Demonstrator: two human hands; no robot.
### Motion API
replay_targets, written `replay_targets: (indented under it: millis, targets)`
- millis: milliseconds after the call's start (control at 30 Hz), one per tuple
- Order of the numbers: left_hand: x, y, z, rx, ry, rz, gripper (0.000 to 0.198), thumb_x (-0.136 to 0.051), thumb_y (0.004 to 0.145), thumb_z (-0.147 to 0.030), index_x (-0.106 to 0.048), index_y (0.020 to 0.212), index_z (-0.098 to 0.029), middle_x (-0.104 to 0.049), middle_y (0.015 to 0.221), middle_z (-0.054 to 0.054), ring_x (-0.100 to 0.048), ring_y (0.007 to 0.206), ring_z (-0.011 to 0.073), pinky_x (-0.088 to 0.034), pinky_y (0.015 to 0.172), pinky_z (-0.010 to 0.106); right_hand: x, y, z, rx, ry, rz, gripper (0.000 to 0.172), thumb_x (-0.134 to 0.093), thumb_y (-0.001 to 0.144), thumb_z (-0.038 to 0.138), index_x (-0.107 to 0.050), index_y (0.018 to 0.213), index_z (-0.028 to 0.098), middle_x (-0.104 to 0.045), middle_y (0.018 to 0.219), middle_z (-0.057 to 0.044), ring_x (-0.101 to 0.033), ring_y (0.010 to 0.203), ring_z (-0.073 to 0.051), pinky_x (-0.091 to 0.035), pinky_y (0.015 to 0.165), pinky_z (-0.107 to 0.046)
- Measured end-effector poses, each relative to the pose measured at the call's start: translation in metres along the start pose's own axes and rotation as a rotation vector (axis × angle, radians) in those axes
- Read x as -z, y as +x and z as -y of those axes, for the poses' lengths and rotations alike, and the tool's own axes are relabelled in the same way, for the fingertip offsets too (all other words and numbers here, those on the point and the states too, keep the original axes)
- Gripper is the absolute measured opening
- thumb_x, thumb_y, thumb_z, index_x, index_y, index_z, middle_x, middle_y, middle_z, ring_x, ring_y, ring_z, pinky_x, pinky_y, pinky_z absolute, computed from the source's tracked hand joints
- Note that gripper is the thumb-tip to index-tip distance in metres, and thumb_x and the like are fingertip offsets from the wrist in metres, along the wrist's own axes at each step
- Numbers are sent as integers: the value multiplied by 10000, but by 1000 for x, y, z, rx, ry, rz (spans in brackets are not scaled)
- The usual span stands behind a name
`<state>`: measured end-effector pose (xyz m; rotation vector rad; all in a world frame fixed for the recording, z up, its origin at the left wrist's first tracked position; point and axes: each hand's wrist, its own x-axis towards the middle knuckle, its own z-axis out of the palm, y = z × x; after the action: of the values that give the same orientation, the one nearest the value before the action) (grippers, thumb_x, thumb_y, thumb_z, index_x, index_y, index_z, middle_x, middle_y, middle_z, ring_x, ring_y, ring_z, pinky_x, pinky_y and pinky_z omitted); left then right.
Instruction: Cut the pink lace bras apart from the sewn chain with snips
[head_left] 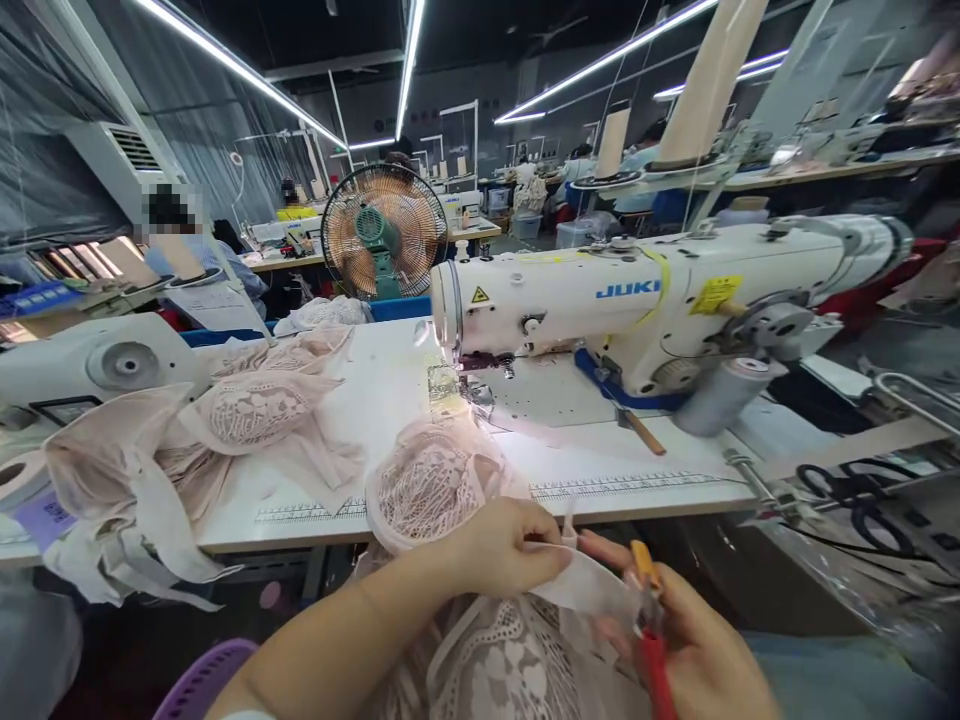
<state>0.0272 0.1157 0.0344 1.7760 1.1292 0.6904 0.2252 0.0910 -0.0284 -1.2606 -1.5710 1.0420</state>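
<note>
My left hand [504, 552] is closed, pinching the edge of a pale pink lace bra [426, 492] in front of the table. One lace cup rests over the table's front edge, and another hangs lower towards my lap. From the pinch a light fabric band [589, 580] stretches to the right. In my right hand [709, 635] are small thread snips [649, 610] with red and orange handles, close to that band. The snips' blades are hard to make out. Above the cup stands the lit needle area of a white sewing machine [555, 300].
More pink bras [255, 410] lie heaped on the left of the table [382, 365]. A grey thread cone [724, 395] and a wooden-handled tool [641, 430] are by the machine. Black scissors [862, 500] hang at right. A fan [382, 235] and a person [225, 270] are beyond.
</note>
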Motion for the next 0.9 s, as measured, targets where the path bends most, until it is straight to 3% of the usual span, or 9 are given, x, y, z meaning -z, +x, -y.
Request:
replay_targets:
  millis: [233,333,400,567,700,767,900]
  targets:
    - [21,-30,-12,-77,52,80,142,-519,772,-239,-505,643,-182,-537,709,20,-485,639,144,-372,604,270,-19,12,17,107,136,92,443,-664,731,293,-607,1153,170,-653,1061,-134,-628,895,-255,-515,781,-372]
    - [25,-36,-16,-104,61,147,185,-483,836,-232,-511,660,-183,-551,741,33,-511,690,157,-390,646,273,-15,13,29,213,143,193,150,-608,723,213,-632,861,161,-642,832,-71,-590,729,-185,-485,666,-296]
    - [26,-35,-16,-115,104,141,230,-459,871,-236,-528,658,-185,-548,713,23,-523,680,151,-395,636,257,-11,14,36,280,119,196,38,-585,694,192,-554,691,171,-561,684,-12,-499,605,-135,-417,565,-249]
    - [24,-30,-10,-128,297,85,228,-474,888,-263,-603,709,-203,-621,732,15,-593,681,143,-445,622,220,-4,17,37,298,140,117,246,-558,645,166,-331,553,192,-377,596,55,-325,535,-82,-293,493,-202]
    - [22,-29,-8,-204,449,89,222,-461,898,-267,-604,736,-215,-651,821,27,-620,752,155,-484,657,226,-2,14,34,270,156,97,308,-584,659,220,-297,549,199,-341,592,62,-283,524,-76,-274,473,-195]
    - [19,-27,-12,-310,574,68,163,-486,882,-266,-626,810,-223,-667,909,45,-617,873,201,-500,729,285,-3,13,33,235,154,104,301,-609,657,245,-331,552,196,-341,592,62,-282,527,-79,-268,469,-196]
    - [6,-21,-24,-505,812,-10,115,-557,828,-274,-657,861,-228,-686,947,74,-545,1078,352,-435,881,563,-6,12,33,213,98,92,266,-626,633,196,-371,559,189,-356,580,62,-296,535,-85,-260,478,-200]
